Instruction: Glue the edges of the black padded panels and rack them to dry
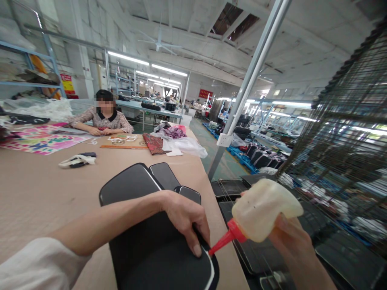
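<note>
My right hand (287, 231) is wrapped round a cloudy, pale squeeze bottle (263, 209) with a red nozzle, tilted down to the left. The nozzle's tip is at the edge of a black panel (163, 245) with rounded corners. Along that edge runs a white line, like glue. My left hand (187, 217) reaches across from the left and grips the panel near its right edge, thumb on top; its other fingers are partly hidden. Behind it lie a larger black panel (127, 185), also with a white line, and smaller black pieces (165, 175).
The brown tabletop (45, 197) ends just right of the panels. Beyond the edge are black panels on wire racks (229, 187) and a grey post (238, 108). A co-worker (102, 117) sits across the table, near patterned cloth (45, 139) and a bundled strap (78, 160).
</note>
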`<action>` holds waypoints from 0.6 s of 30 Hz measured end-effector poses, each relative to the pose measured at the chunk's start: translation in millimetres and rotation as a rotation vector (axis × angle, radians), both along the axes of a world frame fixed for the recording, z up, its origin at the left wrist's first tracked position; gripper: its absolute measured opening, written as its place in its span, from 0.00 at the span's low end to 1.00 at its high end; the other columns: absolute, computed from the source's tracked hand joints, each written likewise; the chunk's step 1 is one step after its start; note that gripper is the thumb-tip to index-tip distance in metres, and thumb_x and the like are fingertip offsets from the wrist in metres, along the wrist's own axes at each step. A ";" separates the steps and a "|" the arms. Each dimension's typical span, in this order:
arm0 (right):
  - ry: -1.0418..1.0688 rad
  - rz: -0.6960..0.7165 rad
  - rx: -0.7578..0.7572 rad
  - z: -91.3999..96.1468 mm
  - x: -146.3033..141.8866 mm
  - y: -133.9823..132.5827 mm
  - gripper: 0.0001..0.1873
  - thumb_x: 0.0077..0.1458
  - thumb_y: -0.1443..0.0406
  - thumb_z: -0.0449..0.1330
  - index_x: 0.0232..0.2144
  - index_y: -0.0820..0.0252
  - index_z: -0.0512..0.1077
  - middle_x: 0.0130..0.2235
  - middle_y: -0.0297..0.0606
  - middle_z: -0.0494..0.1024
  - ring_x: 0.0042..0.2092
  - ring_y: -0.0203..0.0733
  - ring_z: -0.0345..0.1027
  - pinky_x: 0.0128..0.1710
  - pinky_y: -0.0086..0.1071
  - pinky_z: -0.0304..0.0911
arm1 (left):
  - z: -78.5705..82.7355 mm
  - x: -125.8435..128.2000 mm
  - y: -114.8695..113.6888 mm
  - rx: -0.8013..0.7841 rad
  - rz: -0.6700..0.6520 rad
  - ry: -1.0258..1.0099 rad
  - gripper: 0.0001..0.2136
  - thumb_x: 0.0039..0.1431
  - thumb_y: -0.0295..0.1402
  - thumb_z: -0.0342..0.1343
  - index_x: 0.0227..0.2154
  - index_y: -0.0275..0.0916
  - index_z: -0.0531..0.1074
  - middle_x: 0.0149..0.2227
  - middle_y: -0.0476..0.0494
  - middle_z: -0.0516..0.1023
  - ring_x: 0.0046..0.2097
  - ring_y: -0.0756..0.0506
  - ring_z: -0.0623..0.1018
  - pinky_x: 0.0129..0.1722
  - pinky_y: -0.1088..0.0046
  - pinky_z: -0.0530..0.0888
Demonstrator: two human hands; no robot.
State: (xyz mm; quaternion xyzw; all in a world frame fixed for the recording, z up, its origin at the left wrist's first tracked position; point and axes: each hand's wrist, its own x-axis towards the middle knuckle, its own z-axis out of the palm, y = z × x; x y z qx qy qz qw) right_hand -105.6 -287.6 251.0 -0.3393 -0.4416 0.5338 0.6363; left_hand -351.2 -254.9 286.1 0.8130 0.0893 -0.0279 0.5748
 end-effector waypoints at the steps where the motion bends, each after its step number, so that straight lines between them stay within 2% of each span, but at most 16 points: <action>1: 0.012 -0.021 -0.005 -2.5 2.3 -0.8 0.36 0.36 0.57 0.65 0.51 0.49 0.61 0.42 0.44 0.74 0.43 0.54 0.67 0.46 0.50 0.58 | -1.0 -0.8 0.0 0.004 0.001 -0.006 0.13 0.43 0.34 0.62 0.33 0.31 0.76 0.32 0.46 0.77 0.40 0.43 0.74 0.40 0.78 0.68; 5: 0.045 -0.115 -0.027 -5.1 3.7 -7.1 0.36 0.36 0.58 0.65 0.51 0.49 0.61 0.38 0.42 0.75 0.42 0.53 0.68 0.47 0.50 0.58 | -0.9 -3.6 -1.5 0.031 -0.015 0.018 0.12 0.47 0.31 0.59 0.34 0.30 0.75 0.33 0.45 0.77 0.41 0.43 0.74 0.40 0.78 0.68; 12: 0.035 -0.058 -0.023 15.3 -17.3 -19.0 0.38 0.35 0.54 0.66 0.50 0.51 0.62 0.40 0.43 0.74 0.45 0.54 0.66 0.48 0.50 0.56 | 7.0 -5.3 -6.6 0.007 0.029 0.038 0.16 0.44 0.38 0.61 0.34 0.31 0.75 0.33 0.46 0.76 0.41 0.43 0.74 0.42 0.77 0.68; 18: -0.012 -0.078 0.019 2.3 -3.4 -22.3 0.30 0.38 0.54 0.63 0.47 0.49 0.65 0.38 0.39 0.75 0.43 0.52 0.67 0.48 0.49 0.57 | 8.6 -11.7 -10.8 0.036 0.057 0.018 0.17 0.46 0.40 0.60 0.34 0.31 0.75 0.33 0.46 0.76 0.39 0.44 0.74 0.41 0.78 0.68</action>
